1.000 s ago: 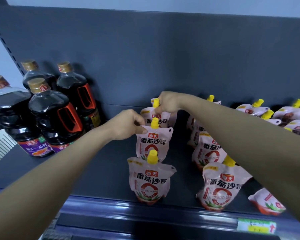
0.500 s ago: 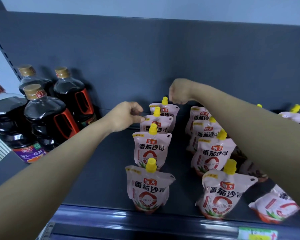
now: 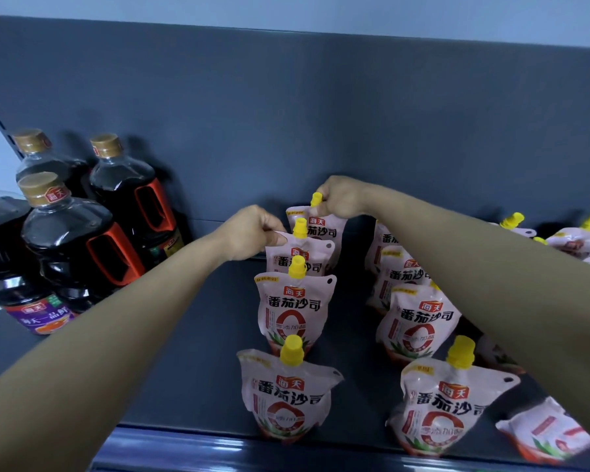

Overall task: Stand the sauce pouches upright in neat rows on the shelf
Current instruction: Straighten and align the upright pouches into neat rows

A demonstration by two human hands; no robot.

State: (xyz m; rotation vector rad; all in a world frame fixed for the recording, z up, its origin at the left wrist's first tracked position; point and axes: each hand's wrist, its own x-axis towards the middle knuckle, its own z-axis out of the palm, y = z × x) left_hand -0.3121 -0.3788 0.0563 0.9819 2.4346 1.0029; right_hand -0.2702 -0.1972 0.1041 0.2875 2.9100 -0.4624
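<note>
The dark grey metal shelf (image 3: 198, 386) carries tall dark soy sauce bottles with tan caps (image 3: 72, 233) at left, well apart from your two pouch rows. Your left hand (image 3: 252, 231) pinches the second-from-back pink sauce pouch with yellow spout (image 3: 298, 253) at its top edge; your right hand (image 3: 338, 197) is clamped on the rearmost pouch (image 3: 321, 221) at its neck. Square both behind the front pouches, and release only once each base sits flat.

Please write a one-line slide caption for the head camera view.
Two bare hands, left hand and right hand, straighten rear sauce pouches on a shelf.
</note>
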